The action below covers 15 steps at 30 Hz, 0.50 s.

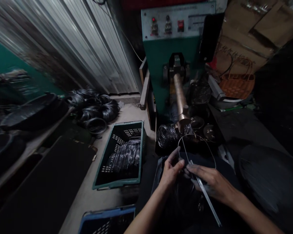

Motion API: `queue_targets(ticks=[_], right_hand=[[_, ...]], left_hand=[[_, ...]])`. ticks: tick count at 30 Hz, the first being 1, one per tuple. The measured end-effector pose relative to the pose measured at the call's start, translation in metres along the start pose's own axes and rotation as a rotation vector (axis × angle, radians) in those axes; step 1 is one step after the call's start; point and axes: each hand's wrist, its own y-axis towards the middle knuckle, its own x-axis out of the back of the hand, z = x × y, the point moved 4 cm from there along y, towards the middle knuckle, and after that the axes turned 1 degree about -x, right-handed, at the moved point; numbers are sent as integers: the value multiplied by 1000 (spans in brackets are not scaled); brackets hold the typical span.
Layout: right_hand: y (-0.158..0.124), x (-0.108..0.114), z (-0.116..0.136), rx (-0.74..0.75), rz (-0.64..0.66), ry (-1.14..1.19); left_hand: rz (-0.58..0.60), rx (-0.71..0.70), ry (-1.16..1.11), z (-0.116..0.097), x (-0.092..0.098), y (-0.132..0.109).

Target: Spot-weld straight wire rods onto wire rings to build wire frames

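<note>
My left hand (pixel 171 170) is closed in a pinch on a thin wire ring (pixel 206 141), which arcs up and over toward the right. My right hand (pixel 211 180) grips a small bundle of straight thin metal rods (pixel 208 198) that slants down to the right. A single rod (pixel 185 148) sticks up from near the right fingertips to the ring. Both hands are close together above my dark-clothed lap. Just beyond them, the copper-coloured arm (pixel 180 92) of a green machine (pixel 156 53) ends over a coil of wire rings (pixel 166 136).
To the left, a green plastic crate (pixel 118 185) holds many wire pieces (pixel 127 154). A blue crate (pixel 109 212) is below it. Black wire coils (pixel 97 109) lie by the corrugated metal wall (pixel 104 48). An orange basket (pixel 238 85) and cardboard boxes (pixel 249 48) are at right.
</note>
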Motion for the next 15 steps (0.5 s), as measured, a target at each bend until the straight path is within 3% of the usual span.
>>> queue_targets(ticks=[15], right_hand=[[11,12,-5,58,-15,34]], left_hand=[[2,27,-58,-12,-7,10]])
